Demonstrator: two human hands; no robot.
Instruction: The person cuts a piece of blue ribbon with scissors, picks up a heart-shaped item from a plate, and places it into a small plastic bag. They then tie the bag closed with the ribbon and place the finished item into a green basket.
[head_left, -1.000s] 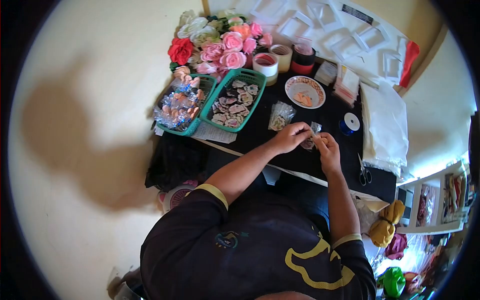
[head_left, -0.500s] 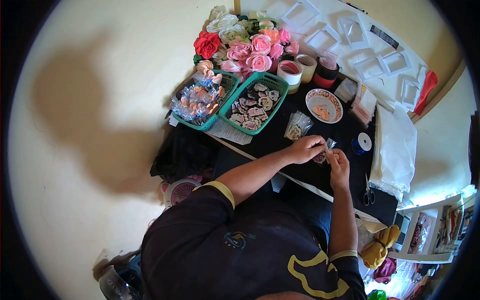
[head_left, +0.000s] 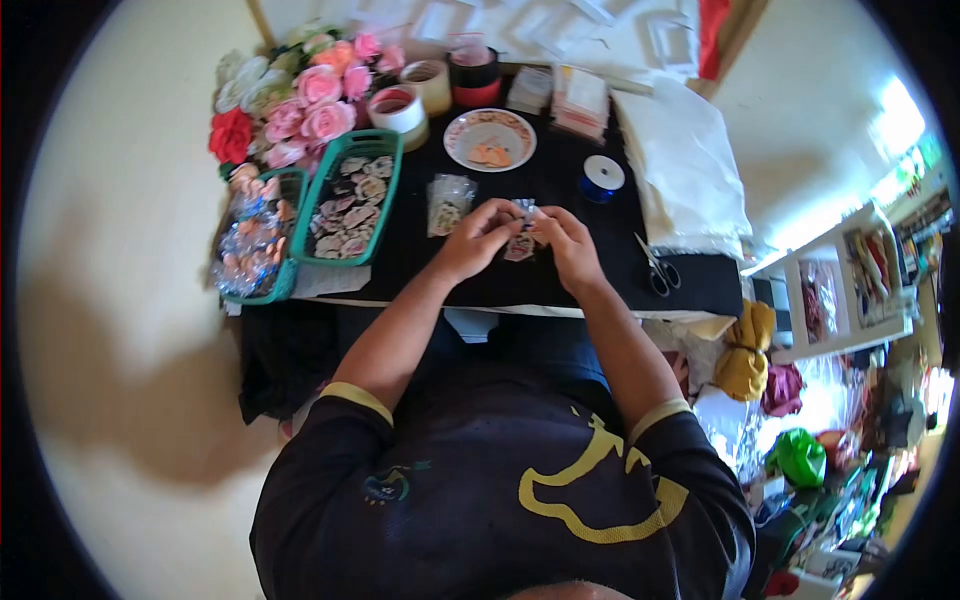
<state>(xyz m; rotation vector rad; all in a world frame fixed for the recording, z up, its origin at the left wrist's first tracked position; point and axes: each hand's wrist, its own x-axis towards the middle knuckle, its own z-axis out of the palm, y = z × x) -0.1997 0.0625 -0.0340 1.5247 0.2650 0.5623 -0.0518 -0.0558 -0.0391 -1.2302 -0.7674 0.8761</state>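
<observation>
My left hand (head_left: 478,242) and my right hand (head_left: 568,246) meet over the black tabletop, both closed on the gathered top of a small clear bag (head_left: 520,243) with flower-patterned pieces inside. Left of them lies a stack of clear packets (head_left: 449,205). Beyond my hands, a patterned bowl (head_left: 458,135) holds orange pieces (head_left: 490,153). A green basket (head_left: 385,200) at the left contains many flower-patterned cutouts. Beside it, another green basket (head_left: 288,275) is filled with wrapped items (head_left: 250,240). A blue ribbon spool (head_left: 602,178) stands to the right, beyond the scissors (head_left: 660,272).
Artificial flowers (head_left: 320,90) fill the back left, next to tape rolls (head_left: 398,108). Plastic packs (head_left: 582,98) lie at the back, with white sheeting (head_left: 685,170) along the right. A yellow bundle (head_left: 745,350) sits past the right edge.
The view has turned and shifted, so the tabletop items appear farther left and more level. Both hands stay together at the small bag.
</observation>
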